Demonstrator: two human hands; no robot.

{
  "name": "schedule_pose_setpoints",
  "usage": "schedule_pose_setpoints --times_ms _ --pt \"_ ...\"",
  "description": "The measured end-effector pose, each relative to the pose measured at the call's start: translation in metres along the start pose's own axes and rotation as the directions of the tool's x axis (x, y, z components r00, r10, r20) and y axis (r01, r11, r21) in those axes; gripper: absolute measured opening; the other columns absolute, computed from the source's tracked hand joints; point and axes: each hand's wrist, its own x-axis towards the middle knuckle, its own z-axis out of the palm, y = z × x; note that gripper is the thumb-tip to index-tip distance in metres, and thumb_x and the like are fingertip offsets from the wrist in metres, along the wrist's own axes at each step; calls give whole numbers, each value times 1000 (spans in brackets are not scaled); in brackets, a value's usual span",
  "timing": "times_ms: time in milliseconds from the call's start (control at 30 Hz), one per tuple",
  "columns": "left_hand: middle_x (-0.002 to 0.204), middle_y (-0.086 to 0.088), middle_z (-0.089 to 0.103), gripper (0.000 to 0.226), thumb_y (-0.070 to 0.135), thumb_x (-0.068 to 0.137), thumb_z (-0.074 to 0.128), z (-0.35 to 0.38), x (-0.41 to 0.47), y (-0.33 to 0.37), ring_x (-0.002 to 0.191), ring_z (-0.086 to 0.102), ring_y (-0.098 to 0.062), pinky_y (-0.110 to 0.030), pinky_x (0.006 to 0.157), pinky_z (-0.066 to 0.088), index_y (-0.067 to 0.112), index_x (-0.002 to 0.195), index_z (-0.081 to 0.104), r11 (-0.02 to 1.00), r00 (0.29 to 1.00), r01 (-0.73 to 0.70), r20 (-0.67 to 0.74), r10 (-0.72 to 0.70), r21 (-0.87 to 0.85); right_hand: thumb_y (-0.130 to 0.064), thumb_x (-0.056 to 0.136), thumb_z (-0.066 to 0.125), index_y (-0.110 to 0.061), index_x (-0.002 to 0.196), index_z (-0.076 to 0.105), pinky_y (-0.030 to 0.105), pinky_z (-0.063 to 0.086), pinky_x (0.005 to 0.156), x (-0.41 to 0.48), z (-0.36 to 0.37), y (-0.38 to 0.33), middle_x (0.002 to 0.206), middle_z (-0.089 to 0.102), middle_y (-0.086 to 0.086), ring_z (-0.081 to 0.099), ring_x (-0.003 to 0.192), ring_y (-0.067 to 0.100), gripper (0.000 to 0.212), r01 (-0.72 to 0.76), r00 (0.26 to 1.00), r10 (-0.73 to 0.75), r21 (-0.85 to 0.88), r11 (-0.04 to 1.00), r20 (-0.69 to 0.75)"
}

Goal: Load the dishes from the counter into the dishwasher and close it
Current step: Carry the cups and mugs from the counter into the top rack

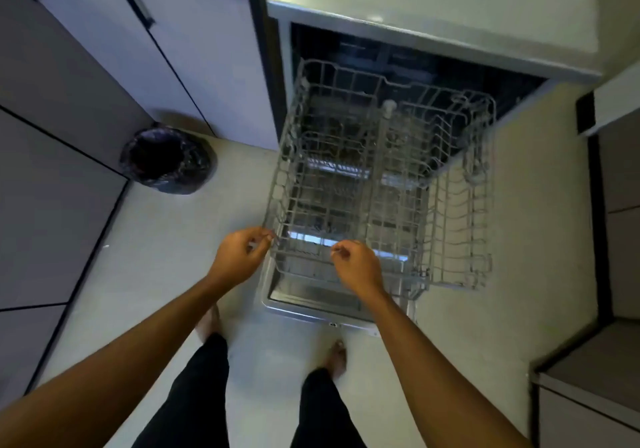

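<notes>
The dishwasher (pixel 433 7) stands open with its door (pixel 304 310) folded down to the floor. Two grey wire racks are pulled out over the door and overlap in view; both look empty. My left hand (pixel 239 255) has its fingers curled on the front left corner of the nearer rack (pixel 287 177). My right hand (pixel 356 267) is curled on the same rack's front rail, a little to the right. The second rack (pixel 464 212), with plate tines, sticks out further right. No dishes or counter items are in view.
A bin lined with a black bag (pixel 168 160) sits on the floor to the left of the dishwasher. Pale cabinet doors with dark handles (pixel 136 0) run along the left. A cabinet edge (pixel 588 388) is at the lower right. My bare feet stand just before the door.
</notes>
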Motion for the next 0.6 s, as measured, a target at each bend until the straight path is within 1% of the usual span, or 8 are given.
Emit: schedule_pose_setpoints --times_ms 100,167,200,267,367,467,533,600 --pt "90 10 70 24 37 88 53 -72 1 -29 80 65 -9 -26 72 52 28 98 73 1000 998 13 -62 -13 -3 -24 91 64 -24 101 76 32 52 80 10 34 -79 98 74 0 67 91 21 16 57 997 -59 30 998 59" --pt "92 10 69 29 39 88 51 -126 4 -53 80 62 -7 -22 71 48 25 100 74 999 996 31 -86 -29 19 -22 90 65 -23 98 76 31 51 78 20 62 -139 92 74 -2 68 88 18 14 79 995 -84 87 993 53" --pt "94 8 70 33 40 88 50 -155 3 -68 81 63 -8 -23 72 48 22 101 74 999 994 39 -101 -36 25 -21 90 66 -22 98 76 30 51 79 22 79 -169 91 75 -2 68 87 16 13 98 993 -104 114 989 54" --pt "95 5 71 35 41 88 51 -221 2 -96 82 65 -13 -28 73 51 19 102 74 998 980 60 -190 -60 -5 -19 92 66 -18 100 76 31 51 81 29 114 -239 92 75 0 66 84 14 13 141 983 -156 148 979 95" --pt "92 0 73 31 37 89 55 -311 -6 -137 81 67 -18 -33 72 55 16 99 75 996 932 74 -353 -85 -45 -18 90 67 -20 98 75 35 54 82 35 165 -329 85 72 -3 65 81 13 11 221 956 -245 153 963 162" --pt "93 1 72 29 36 90 55 -404 -27 -174 81 64 -14 -30 71 53 16 98 75 992 860 106 -495 -125 -65 -24 87 68 -30 88 73 36 56 78 30 214 -422 83 74 -5 68 80 14 8 332 903 -352 121 935 245" --pt "93 1 72 27 34 89 56 -444 -36 -188 83 61 -13 -27 72 49 17 97 75 992 820 117 -559 -122 -46 -23 87 69 -35 83 70 36 56 78 29 232 -463 83 73 -8 68 80 13 13 396 868 -411 112 912 279" --pt "93 3 72 24 32 89 57 -482 -43 -202 85 59 -11 -25 72 47 18 96 75 991 757 132 -643 -117 -25 -24 88 69 -32 88 73 34 55 78 32 247 -506 80 71 -11 66 79 11 9 458 829 -464 98 883 313"
